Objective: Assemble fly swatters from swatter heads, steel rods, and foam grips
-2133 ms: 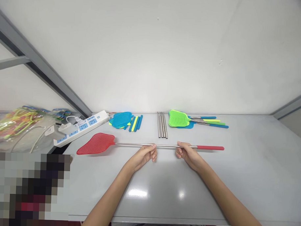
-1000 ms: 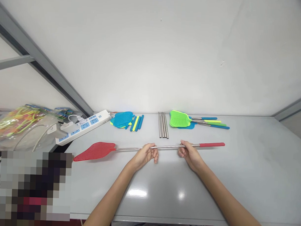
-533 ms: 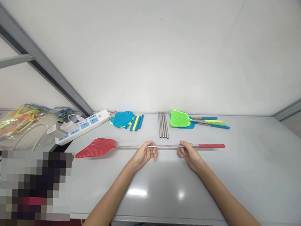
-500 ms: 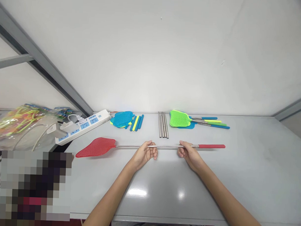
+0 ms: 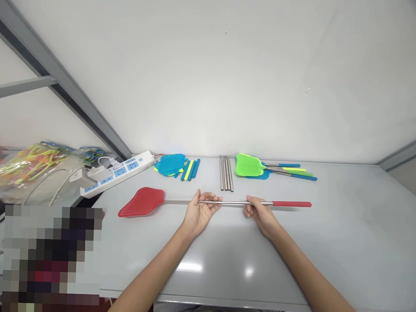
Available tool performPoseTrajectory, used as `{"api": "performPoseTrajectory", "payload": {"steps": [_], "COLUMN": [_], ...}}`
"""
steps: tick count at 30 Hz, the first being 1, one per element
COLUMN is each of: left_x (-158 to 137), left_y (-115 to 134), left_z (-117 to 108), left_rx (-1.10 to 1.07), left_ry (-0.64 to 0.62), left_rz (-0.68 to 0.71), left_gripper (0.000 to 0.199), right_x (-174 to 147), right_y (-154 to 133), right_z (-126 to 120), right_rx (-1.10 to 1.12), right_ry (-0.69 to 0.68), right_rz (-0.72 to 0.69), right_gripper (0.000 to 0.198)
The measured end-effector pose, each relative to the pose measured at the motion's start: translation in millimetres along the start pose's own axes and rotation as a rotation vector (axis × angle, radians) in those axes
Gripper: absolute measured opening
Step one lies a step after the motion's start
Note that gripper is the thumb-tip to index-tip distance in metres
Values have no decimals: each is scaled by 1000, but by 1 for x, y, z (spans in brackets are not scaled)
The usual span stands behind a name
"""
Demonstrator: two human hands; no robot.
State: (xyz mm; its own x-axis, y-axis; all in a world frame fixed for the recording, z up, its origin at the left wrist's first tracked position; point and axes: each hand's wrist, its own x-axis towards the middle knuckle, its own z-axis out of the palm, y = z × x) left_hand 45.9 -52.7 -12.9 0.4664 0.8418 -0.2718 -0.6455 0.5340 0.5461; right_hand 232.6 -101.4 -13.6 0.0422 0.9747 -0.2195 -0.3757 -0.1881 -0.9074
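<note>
A red fly swatter [image 5: 143, 202] with a thin metal rod lies crosswise in both my hands, its mesh head to the left and its red grip [image 5: 291, 204] to the right. My left hand [image 5: 202, 213] holds the middle of the rod loosely, palm up, with the thumb raised and the fingers loosely curled under it. My right hand [image 5: 260, 213] pinches the thicker rod section just left of the red grip, its other fingers curled in.
Behind my hands lie several metal tubes [image 5: 226, 173], blue mesh heads [image 5: 171, 164], loose blue and yellow grips [image 5: 190, 169] and a pile of fly swatters [image 5: 250, 165]. A power strip [image 5: 120, 173] with plugs and bagged goods [image 5: 33, 166] sit at left. A wall rises behind.
The fingers of my left hand have loosened and spread along the rod. The red mesh head has turned somewhat, and its tip is further right. My right hand keeps its pinch.
</note>
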Motion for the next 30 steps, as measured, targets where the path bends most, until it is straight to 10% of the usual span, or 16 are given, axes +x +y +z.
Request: {"api": "performPoseTrajectory", "payload": {"steps": [13,30], "left_x": [14,28], "left_y": [-15,-5], "left_z": [46,56], "left_rx": [-176,-201], "left_ry": [-85,-160], "left_rz": [253,403], "left_gripper": [50,55], "right_x": [14,37], "right_y": [-14,-23], "right_z": [-6,5], "right_rx": [860,850], "right_ry": [61,242], "right_rz": [4,-283], "right_gripper": [27,28]}}
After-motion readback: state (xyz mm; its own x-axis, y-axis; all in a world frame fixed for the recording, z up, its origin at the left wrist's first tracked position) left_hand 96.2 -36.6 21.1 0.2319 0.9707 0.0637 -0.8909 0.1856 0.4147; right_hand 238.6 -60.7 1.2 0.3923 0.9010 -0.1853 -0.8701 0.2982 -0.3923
